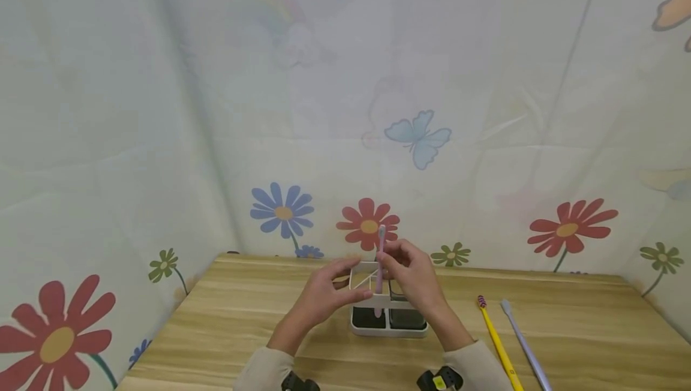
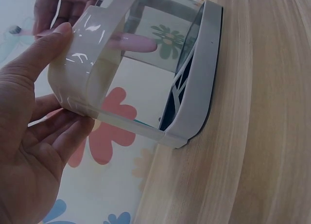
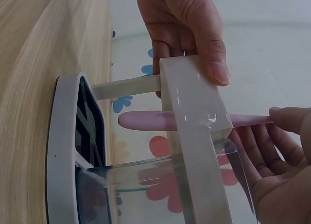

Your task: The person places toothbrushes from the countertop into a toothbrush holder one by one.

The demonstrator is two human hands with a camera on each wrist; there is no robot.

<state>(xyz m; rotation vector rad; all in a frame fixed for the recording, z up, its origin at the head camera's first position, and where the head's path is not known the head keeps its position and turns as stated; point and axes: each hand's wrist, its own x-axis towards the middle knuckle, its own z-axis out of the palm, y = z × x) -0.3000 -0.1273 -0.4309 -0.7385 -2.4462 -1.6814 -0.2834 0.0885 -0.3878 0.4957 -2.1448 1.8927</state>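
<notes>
A white toothbrush holder with a raised upper frame stands on the wooden table. My left hand grips the left side of that frame, thumb across the front and fingers behind. A pink toothbrush passes upright through the frame, its rounded handle end above the dark-floored base. My right hand pinches the brush between thumb and fingers just above the frame, with the bristle head pointing up. Beside the brush, a clear cup sits in the holder's right half.
To the right on the table lie a yellow toothbrush and a light purple toothbrush, side by side. A fabric backdrop printed with flowers and a butterfly hangs right behind the table's back edge.
</notes>
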